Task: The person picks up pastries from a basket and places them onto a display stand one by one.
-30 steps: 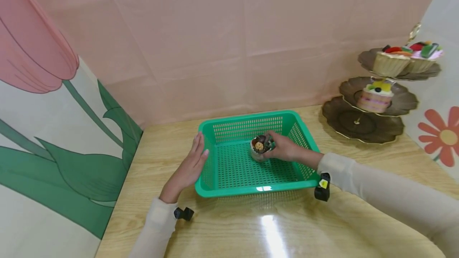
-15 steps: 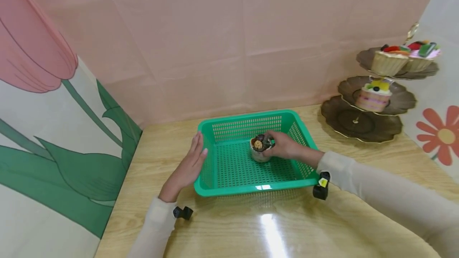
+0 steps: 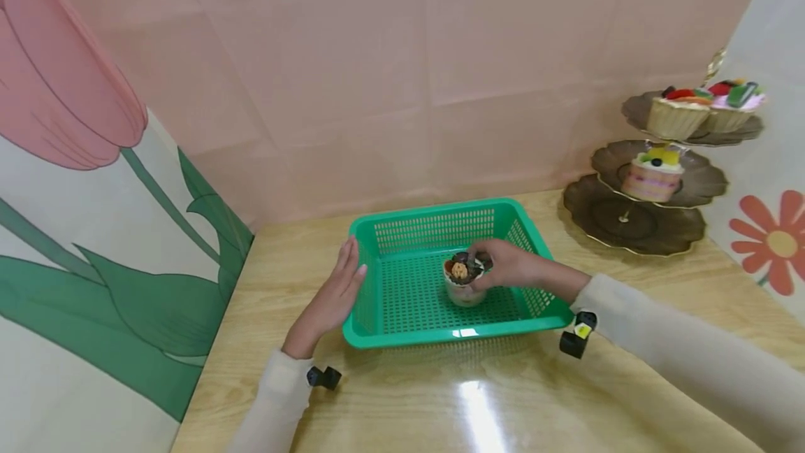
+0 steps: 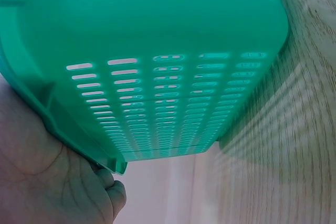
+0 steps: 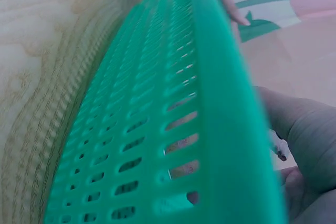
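A green plastic basket (image 3: 415, 338) with slotted walls sits on the wooden table. Inside it, toward the right, is a small cupcake (image 3: 464, 293) in a pale cup, topped with dark pieces and a tan nut-like piece. My right hand (image 3: 508, 265) reaches over the right rim and grips the cupcake by its right side, hiding that part. Fairly straight fingers of my left hand (image 3: 327, 306) lie along the basket's left rim. From the left wrist, the palm (image 4: 52, 187) shows right at that rim. The right wrist view has the basket wall (image 5: 226, 129) covering most of the cupcake.
A brown tiered stand (image 3: 629, 229) is at the back right of the table. Its upper tier bears two fruit-topped cupcakes (image 3: 678, 119), and a round layered cake (image 3: 653, 180) is on the middle one. A pink backdrop (image 3: 339, 89) rises behind the table.
My right hand has shifted the cupcake slightly toward me and to the right within the basket. The left hand stays at the rim. The head view has tilted a little.
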`<state>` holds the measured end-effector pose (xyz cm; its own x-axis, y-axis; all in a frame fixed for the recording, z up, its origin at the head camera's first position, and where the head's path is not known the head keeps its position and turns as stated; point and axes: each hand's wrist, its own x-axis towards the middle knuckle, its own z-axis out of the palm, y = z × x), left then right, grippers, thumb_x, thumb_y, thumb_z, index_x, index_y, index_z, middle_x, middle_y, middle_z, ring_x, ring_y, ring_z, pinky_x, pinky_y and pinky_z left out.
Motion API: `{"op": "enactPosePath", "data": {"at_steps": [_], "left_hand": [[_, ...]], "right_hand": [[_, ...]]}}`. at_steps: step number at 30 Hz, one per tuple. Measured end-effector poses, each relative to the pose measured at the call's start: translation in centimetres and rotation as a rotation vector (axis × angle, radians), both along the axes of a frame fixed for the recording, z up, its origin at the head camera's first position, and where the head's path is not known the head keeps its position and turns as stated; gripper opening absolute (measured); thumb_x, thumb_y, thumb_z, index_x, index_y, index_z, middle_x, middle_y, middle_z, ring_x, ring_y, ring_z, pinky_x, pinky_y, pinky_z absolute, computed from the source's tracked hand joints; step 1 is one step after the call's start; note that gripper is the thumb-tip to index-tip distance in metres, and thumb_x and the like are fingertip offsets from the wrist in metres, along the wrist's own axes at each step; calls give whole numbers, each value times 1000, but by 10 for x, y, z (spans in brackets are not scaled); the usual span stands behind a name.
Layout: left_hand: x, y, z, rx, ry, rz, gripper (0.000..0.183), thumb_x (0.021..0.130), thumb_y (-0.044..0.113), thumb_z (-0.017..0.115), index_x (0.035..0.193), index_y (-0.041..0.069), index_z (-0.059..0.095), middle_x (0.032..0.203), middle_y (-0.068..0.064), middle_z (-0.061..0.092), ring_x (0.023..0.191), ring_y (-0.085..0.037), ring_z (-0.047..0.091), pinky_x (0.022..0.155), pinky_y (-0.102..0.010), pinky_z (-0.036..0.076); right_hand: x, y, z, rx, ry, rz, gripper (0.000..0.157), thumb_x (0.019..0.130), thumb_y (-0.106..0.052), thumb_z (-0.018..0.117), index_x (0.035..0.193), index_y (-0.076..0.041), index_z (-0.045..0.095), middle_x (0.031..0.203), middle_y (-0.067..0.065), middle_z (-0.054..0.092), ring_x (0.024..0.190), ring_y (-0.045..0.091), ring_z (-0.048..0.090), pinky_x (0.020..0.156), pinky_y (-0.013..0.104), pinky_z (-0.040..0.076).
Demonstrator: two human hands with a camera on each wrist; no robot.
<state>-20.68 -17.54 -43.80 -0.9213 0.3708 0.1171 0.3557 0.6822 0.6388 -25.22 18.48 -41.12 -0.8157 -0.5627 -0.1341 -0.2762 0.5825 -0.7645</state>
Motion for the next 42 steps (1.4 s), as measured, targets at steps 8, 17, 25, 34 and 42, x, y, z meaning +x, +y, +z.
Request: {"op": "enactPosePath", "data": {"at_steps": [8, 17, 25, 34, 42], "left_hand": [[-2, -2, -3, 7, 3, -1, 68, 111, 50, 16, 162, 10, -5, 170, -9, -12, 155, -24, -9, 123, -50, 8], [-1, -2, -5, 21, 7, 5, 66, 113, 43, 20, 162, 4, -2, 170, -9, -11, 156, -27, -6, 123, -51, 9], [2, -2, -7, 26, 13, 12, 69, 112, 46, 18, 162, 3, 0, 170, -11, -10, 156, -30, -4, 122, -51, 10], [2, 0, -7, 38, 5, 6, 68, 112, 45, 19, 162, 4, -1, 170, -10, -10, 156, -28, -6, 122, -53, 10], [1, 0, -3, 24, 11, -7, 69, 112, 45, 19, 162, 2, 0, 170, -11, -10, 156, -29, -6, 123, -52, 9]], "right_hand": [[15, 17, 18, -41, -14, -8, 52, 82, -30, 86, 118, -2, 60, 117, 8, 69, 111, 26, 64, 85, 40, 55], [27, 42, 28, -136, 108, -65, 60, 83, -24, 86, 131, 1, 60, 120, 12, 68, 109, 26, 65, 86, 34, 57], [44, 58, 41, -178, 189, -127, 50, 86, -17, 83, 128, 0, 62, 117, 11, 70, 109, 23, 66, 87, 33, 56], [65, 86, 43, -179, 225, -283, 47, 90, -17, 80, 129, -1, 59, 120, 12, 66, 102, 1, 65, 83, 19, 53], [76, 125, 34, -216, 242, -478, 53, 93, -16, 77, 136, 0, 50, 110, -19, 62, 96, -9, 62, 74, 15, 53]]}}
